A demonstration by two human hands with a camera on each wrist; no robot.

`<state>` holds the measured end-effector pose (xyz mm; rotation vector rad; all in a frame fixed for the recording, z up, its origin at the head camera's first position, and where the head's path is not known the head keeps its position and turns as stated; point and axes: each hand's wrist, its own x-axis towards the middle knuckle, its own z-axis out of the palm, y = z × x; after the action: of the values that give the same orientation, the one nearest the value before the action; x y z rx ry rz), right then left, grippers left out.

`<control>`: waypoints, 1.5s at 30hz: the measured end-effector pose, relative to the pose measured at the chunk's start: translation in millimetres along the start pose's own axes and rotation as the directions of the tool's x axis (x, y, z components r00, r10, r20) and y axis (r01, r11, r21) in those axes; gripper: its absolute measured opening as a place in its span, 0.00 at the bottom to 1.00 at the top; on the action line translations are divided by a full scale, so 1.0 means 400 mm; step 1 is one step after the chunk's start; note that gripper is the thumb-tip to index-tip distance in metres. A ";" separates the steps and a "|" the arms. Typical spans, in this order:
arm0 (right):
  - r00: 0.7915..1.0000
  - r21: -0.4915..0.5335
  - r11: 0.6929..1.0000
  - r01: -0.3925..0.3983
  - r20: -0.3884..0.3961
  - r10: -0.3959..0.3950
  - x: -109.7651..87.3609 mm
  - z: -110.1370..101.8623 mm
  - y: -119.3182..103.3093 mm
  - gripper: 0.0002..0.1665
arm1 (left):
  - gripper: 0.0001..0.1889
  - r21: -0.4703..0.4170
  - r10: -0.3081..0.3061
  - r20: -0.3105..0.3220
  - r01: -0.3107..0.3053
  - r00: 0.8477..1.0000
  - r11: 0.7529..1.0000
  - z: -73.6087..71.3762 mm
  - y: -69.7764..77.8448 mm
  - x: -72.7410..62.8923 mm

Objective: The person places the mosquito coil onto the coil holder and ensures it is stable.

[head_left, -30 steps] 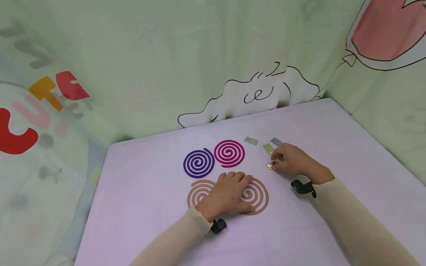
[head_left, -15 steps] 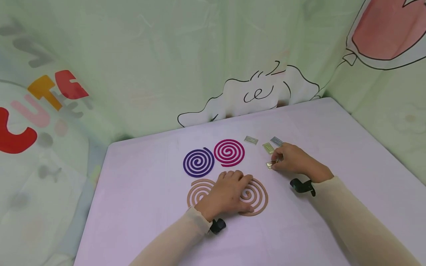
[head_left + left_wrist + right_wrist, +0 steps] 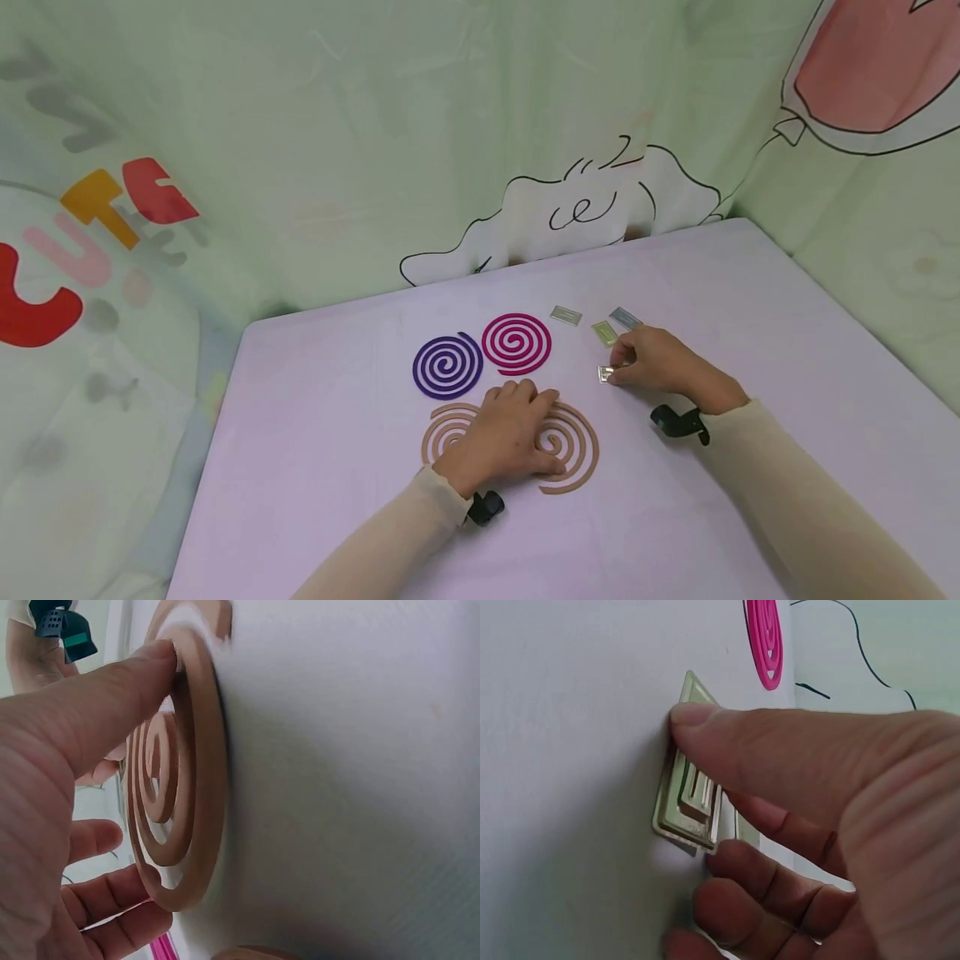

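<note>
My left hand (image 3: 510,429) grips a tan mosquito coil (image 3: 208,787) by its edges, thumb on the near side and fingertips at the far side. A second tan coil (image 3: 425,446) lies to its left, partly hidden under that hand and wrist. Over to the right, my right hand (image 3: 663,358) pinches a small rectangular metal coil stand (image 3: 676,821). In the right wrist view the thumb lies across the stand's upper part, and its nested cut strips show below.
Purple (image 3: 446,365) and magenta (image 3: 514,342) coils lie side by side farther back. Three more metal stands, silver (image 3: 566,315), yellowish (image 3: 604,333) and bluish (image 3: 625,318), lie beyond my right hand. A printed curtain (image 3: 337,167) hangs behind the table (image 3: 322,500).
My left hand has slid slightly left and away from me, and the tan coil has turned, its outer end now showing at the near side. The stand shifts slightly left in my right hand.
</note>
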<state>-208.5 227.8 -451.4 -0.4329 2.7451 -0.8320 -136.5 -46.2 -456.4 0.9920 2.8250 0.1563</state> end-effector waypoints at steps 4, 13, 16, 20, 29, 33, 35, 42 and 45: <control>1.000 0.020 1.000 -0.010 -0.004 0.010 0.000 0.011 0.005 0.11 | 0.48 -0.005 -0.007 0.009 0.007 1.000 1.000 0.003 -0.001 -0.001; 0.999 0.112 0.993 -0.025 0.026 0.023 -0.002 0.018 -0.009 0.10 | 0.43 -0.045 -0.033 0.020 0.034 0.999 0.998 0.001 -0.005 -0.005; 0.999 0.174 0.984 -0.036 0.044 0.029 0.001 0.021 -0.012 0.11 | 0.40 -0.060 -0.038 0.014 0.039 0.999 0.997 -0.003 -0.009 -0.004; 0.994 0.279 0.958 -0.073 0.095 0.048 0.006 0.029 -0.017 0.11 | 0.34 -0.087 -0.053 0.013 0.054 0.999 0.995 -0.002 -0.017 -0.001; 0.980 0.398 0.909 -0.124 0.191 0.050 0.014 0.040 -0.036 0.10 | 0.18 -0.275 -0.074 0.021 0.077 0.997 0.958 -0.010 -0.027 0.007; 0.974 0.438 0.889 -0.138 0.223 0.041 0.013 0.043 -0.042 0.11 | 0.11 -0.319 -0.080 0.029 0.085 0.996 0.944 -0.011 -0.022 0.006; 0.972 0.456 0.878 -0.143 0.234 0.036 0.012 0.046 -0.043 0.11 | 0.09 -0.315 -0.079 0.029 0.084 0.996 0.946 -0.011 -0.018 0.006; 0.966 0.493 0.856 -0.159 0.256 0.032 0.015 0.058 -0.046 0.13 | 0.06 -0.268 -0.050 0.022 0.054 0.998 0.962 -0.010 -0.001 0.004; 0.964 0.511 0.844 -0.162 0.266 0.024 0.015 0.061 -0.050 0.14 | 0.07 -0.250 -0.046 0.019 0.049 0.999 0.967 -0.012 0.002 0.004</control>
<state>-202.5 197.8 -460.7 -0.2617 2.1603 -1.3487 -138.1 -44.9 -451.7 0.8647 2.7264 0.4859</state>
